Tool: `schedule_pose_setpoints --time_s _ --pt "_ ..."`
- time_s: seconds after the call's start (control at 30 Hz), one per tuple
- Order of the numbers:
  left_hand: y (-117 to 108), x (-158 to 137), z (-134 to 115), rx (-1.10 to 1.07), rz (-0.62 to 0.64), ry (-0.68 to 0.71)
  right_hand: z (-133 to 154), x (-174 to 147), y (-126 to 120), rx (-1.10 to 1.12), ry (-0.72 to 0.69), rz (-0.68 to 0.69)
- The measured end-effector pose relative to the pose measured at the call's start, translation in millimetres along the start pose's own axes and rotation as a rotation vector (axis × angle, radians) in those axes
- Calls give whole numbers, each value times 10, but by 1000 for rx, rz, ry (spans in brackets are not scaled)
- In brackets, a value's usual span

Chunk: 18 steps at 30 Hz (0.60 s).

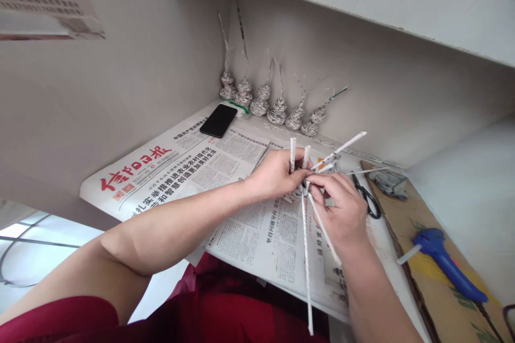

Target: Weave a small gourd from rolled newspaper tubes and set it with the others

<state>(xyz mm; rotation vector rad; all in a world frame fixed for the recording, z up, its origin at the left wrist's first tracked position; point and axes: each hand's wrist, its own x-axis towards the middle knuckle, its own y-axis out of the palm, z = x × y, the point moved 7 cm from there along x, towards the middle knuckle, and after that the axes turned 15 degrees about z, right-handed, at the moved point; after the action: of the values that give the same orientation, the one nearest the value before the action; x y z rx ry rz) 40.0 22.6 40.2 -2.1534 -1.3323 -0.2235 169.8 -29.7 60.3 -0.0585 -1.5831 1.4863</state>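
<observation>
Between both hands is a small woven piece of rolled newspaper point(290, 196), mostly hidden by my fingers. Several paper tubes stick out of it: two short ones point up, one slants to the upper right, and a long tube point(307, 257) hangs toward me. My left hand point(276, 174) is closed around the piece from the left, thumb pressed near its middle. On the right, my right hand point(340, 203) pinches at the same spot, thumb and fingertips together on the base of the tubes. What exactly its fingertips grip is hidden.
Several gourd-shaped woven paper pieces point(261, 101) line the back wall. A black phone point(219, 120) lies on newspaper sheets point(193, 171). Black-handled scissors point(370, 201), a grey cloth point(388, 182), cardboard point(434, 300) and a blue glue gun point(450, 262) are at the right.
</observation>
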Motion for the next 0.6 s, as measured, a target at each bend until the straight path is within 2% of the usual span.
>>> schedule_pose_setpoints --time_s 0.23,0.4,0.6 --pt "-38 16 25 -28 -17 -46 -59 -12 -10 45 67 47" --pt "-36 14 -12 5 6 -32 9 -37 -98 41 -58 -97" --pt "-27 6 -19 12 10 -33 51 -26 -86 10 -127 -111"
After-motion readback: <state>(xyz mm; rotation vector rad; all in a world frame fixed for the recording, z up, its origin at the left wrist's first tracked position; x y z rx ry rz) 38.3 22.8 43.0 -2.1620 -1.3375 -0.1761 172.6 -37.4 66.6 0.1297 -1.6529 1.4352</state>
